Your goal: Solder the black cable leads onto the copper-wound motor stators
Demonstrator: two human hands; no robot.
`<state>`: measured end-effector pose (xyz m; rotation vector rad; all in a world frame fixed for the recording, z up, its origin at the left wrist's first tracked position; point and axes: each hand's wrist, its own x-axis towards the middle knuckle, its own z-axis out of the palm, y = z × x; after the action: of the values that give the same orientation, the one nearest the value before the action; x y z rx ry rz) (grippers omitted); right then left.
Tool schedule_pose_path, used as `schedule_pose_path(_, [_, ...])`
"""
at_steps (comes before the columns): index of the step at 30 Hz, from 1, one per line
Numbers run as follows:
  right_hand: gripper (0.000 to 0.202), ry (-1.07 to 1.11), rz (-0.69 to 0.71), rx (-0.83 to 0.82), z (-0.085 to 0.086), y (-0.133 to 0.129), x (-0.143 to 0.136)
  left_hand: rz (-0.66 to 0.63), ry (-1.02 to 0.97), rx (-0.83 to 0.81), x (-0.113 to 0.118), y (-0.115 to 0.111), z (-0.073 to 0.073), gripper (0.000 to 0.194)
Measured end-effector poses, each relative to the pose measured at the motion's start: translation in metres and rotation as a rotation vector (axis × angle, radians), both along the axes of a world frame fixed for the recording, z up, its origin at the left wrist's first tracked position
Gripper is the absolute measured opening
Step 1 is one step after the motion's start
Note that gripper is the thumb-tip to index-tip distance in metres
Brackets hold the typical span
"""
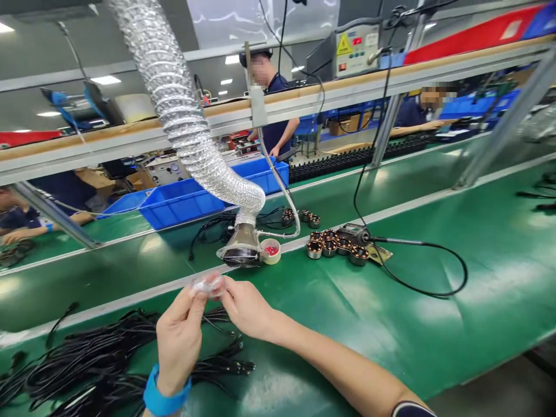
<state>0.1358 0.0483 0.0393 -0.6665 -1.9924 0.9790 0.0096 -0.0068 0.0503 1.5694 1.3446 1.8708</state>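
My left hand [180, 333], with a blue wristband [165, 394], is closed on a small clear plastic bag [206, 286]. The bag looks crumpled and blurred, and a pinkish tint shows through it; its contents cannot be made out. Fingers of my right hand [247, 306] pinch the bag's right end. Just beyond both hands hangs a metal fume hood [241, 246] on a silver flexible duct [186, 110]. Beside the hood stands a cream-coloured round tub [272, 255] with red small pieces in it.
Black cables [95, 353] lie bundled at the left on the green bench [339, 341]. Several copper-wound motor stators [330, 246] sit right of the hood, near a soldering iron [402, 241] and its looped cord. Blue bins [182, 202] stand behind. Co-workers [280, 121] are across the line.
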Motion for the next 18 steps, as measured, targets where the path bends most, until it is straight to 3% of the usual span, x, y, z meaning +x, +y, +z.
schedule_pose_path(4, [0.021,0.538,0.18,-0.474,0.015,0.002,0.009,0.205,0.421,0.431,0.021,0.024,-0.003,0.028])
schedule_pose_path(7, [0.021,0.916,0.282,-0.931,0.022,0.0,0.012,0.299,0.71,0.613,0.026,0.039,-0.013,0.037])
schedule_pose_path(10, [0.027,1.004,0.311,-1.21,0.026,0.004,0.019,0.232,0.977,0.62,0.031,0.046,-0.021,0.036])
schedule_pose_path(14, [0.028,0.977,0.195,-1.353,0.031,0.02,0.021,0.291,1.22,0.431,0.038,0.048,-0.019,0.036])
schedule_pose_path(18, [0.021,0.934,0.028,-1.403,0.033,0.026,0.013,0.259,1.289,0.391,0.039,0.047,-0.01,0.033])
